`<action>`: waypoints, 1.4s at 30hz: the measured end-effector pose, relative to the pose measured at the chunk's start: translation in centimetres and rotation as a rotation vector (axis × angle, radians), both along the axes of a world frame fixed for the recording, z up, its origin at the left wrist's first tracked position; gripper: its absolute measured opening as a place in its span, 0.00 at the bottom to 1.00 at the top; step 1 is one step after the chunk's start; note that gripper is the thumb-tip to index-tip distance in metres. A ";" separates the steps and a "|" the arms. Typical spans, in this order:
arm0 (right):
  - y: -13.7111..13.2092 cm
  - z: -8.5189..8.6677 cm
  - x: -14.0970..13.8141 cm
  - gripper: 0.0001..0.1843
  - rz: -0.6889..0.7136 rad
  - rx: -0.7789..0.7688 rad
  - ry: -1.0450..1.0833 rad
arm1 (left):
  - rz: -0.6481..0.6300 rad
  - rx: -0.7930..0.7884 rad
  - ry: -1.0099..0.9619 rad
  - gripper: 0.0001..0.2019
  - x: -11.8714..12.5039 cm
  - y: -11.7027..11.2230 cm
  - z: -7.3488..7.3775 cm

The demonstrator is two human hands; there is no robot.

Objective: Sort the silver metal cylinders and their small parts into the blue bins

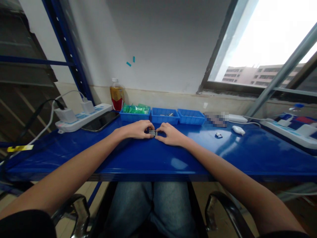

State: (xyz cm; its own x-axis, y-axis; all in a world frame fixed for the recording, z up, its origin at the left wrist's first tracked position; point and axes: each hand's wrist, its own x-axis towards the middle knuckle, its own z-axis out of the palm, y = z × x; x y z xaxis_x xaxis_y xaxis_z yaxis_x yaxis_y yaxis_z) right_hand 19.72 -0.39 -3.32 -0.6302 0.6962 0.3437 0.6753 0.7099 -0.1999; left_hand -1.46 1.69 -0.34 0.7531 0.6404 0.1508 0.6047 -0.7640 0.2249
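Note:
Over the middle of the blue table (158, 155), a small grey rectangular piece (153, 133) is held between both hands; its exact kind is too small to make out. My left hand (139, 129) pinches its left end between thumb and fingers. From the other side, my right hand (169, 134) grips the right end in the same way. Just behind the hands stand three blue bins: the left bin (135, 117) has green plastic packets (136, 109) in it, the middle bin (164, 119) holds a few small metallic parts, and the right bin (190, 120) has small bits inside.
At left lie a white power strip (81, 119) with chargers and a dark phone (101, 121), near a drink bottle (116, 95). On the right are a white earphone case (238, 130), a small white-and-black object (219, 135), cables and another power strip (292, 132).

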 end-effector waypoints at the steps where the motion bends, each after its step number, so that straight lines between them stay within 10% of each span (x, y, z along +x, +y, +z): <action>1: 0.0 0.0 0.0 0.15 -0.009 -0.003 0.001 | 0.015 -0.012 0.005 0.23 -0.3 0.1 0.2; 42: 1.2 -0.5 0.1 0.15 0.011 -0.059 0.109 | 0.130 -0.121 0.193 0.14 -1.3 0.8 1.2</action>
